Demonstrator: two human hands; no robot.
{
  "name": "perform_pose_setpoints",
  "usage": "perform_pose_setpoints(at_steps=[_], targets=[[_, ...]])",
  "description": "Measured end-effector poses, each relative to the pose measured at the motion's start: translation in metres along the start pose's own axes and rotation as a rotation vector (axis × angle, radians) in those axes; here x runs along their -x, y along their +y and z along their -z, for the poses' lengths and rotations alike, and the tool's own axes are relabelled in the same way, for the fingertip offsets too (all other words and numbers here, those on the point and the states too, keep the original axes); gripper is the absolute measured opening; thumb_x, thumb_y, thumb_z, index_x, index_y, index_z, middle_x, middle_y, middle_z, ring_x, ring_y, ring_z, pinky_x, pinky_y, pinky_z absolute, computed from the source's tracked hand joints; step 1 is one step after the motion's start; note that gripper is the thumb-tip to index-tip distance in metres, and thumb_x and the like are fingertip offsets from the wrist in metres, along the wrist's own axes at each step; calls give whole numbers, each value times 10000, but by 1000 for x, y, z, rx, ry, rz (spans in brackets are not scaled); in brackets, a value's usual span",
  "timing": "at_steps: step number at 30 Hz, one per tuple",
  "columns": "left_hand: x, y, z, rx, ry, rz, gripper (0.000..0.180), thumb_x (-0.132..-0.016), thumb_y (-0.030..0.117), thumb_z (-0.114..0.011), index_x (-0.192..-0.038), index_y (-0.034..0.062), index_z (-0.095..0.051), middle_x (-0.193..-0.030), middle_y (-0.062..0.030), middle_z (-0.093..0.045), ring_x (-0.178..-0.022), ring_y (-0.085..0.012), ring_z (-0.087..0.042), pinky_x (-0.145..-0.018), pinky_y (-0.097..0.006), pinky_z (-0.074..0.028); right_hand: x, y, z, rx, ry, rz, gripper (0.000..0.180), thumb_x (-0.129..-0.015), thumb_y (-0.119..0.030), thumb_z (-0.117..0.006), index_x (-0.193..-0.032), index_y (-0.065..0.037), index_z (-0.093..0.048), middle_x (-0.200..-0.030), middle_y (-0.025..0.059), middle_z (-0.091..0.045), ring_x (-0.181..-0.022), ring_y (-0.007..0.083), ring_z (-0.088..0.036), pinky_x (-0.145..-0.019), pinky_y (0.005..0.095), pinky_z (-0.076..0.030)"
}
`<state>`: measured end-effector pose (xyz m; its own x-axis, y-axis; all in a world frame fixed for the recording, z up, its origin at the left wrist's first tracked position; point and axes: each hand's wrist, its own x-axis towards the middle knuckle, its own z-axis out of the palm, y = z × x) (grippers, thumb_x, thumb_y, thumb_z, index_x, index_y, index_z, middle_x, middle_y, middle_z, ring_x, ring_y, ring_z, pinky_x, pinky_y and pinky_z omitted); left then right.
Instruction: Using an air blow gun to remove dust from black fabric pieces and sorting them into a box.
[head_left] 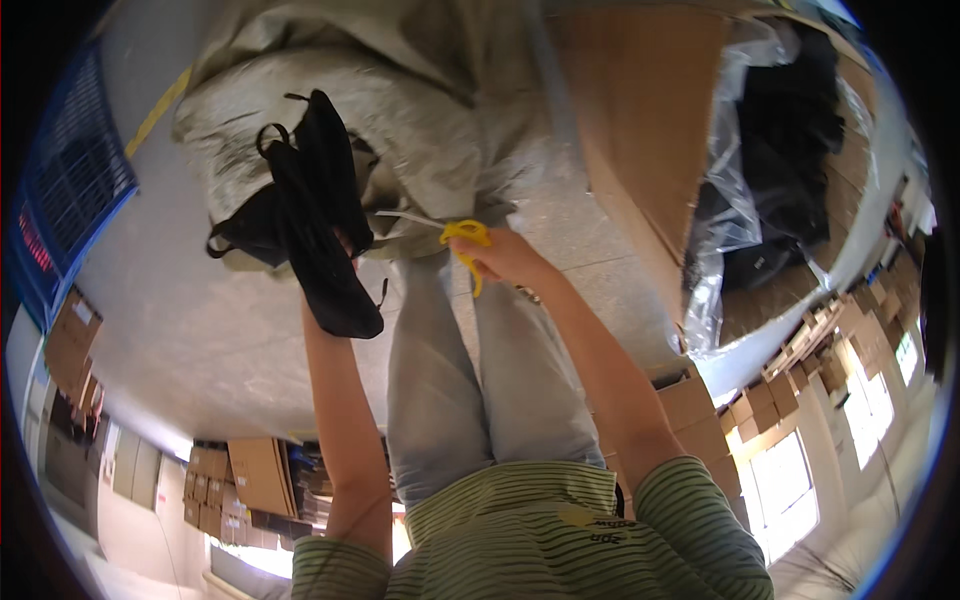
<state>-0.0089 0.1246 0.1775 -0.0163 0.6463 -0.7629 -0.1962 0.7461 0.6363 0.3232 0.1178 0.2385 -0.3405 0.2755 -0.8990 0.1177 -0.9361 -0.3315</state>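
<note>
"Noting left hand (347,244) gripping black pouches (311,210) above the beige sack (410,110), right hand (508,257) holding yellow-handled scissors (463,234) near its edge. Hazard?"
"Blade (408,216) slipping left could nick the pouches"

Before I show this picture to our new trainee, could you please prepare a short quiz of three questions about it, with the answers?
1. Which tool does the right hand hold?
2. True or false: the black pouches are to the left of that hand.
3. In the open cardboard box, what shows beside the black items: (a) green cloth, (b) clear plastic, (c) yellow rope?

Key: 1. Yellow-handled scissors. 2. True. 3. (b).
</note>
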Motion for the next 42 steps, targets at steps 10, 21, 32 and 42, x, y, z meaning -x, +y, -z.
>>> perform_pose_setpoints(at_steps=[10, 21, 32, 42], targets=[[97, 161, -554, -211, -734, -159, 702, -832, 430, -527, -1211, -136, -358, -1068, -331, -524, -1073, -393, -507, -900, -378, -402, 33, 95, 49, -370, 62, 70, 419, -801, -455, -606, -857, -39, -606, -624, 95, -618, -467, 150, -584, -414, 233, -412], [17, 72, -328, 306, -907, 467, 248, -894, 240, -491, -891, 5, -570, -884, -108, -620, -840, -211, -603, -813, -326, -458, 52, 50, 49, -333, 157, -73, 465, -773, -490, -637, -818, -30, -590, -617, 58, -590, -440, 110, -540, -409, 216, -410], [-225, -113, -40, 217, 290, 286, 684, -794, 455, -620, -1266, 26, -374, -1260, -136, -452, -1137, -220, -446, -988, -348, -319, -49, 73, 56, -205, 233, -287, 501, -876, -491, -479, -898, -5, -599, -593, 66, -572, -411, 69, -461, -393, 181, -318], [-347, -121, -33, 568, 205, 259, 480, -818, 427, -561, -1189, 125, -521, -1166, -68, -561, -1098, -244, -499, -920, -418, -406, -84, 76, 88, -290, 211, -204, 482, -907, -434, -448, -953, 29, -578, -637, 97, -602, -422, 62, -445, -407, 174, -326]])
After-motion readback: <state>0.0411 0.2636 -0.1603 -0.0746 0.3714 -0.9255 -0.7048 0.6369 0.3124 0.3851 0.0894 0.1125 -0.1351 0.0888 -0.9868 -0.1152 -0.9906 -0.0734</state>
